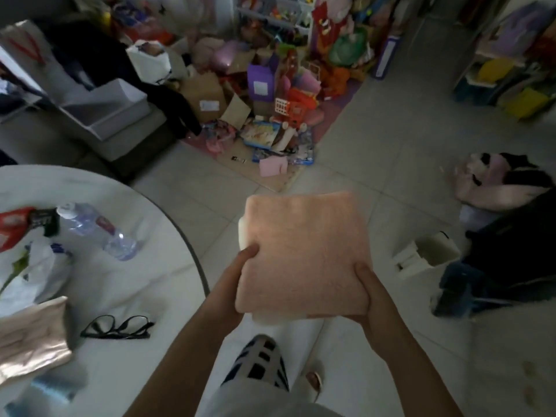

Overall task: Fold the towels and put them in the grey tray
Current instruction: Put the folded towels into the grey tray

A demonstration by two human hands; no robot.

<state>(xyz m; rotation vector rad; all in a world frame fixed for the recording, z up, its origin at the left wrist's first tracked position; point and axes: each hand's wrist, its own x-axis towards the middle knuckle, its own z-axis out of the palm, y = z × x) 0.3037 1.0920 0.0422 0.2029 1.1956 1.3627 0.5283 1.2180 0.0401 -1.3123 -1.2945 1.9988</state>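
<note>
A folded pink towel (304, 251) is held flat in the air above the floor, with a paler folded layer showing under its left and near edges. My left hand (237, 272) grips its near left edge, thumb on top. My right hand (371, 291) grips the near right corner, thumb on top. A grey tray (120, 115) stands tilted at the upper left, on a low grey seat, well away from both hands. Its inside looks bare.
A round white table (126, 296) at the left carries a plastic bottle (99, 230), black glasses (117, 326), bags and a shiny beige pouch (33, 335). Toys and boxes (270, 94) are heaped on the floor ahead. A panda plush (493, 179) and dark clothes lie at the right.
</note>
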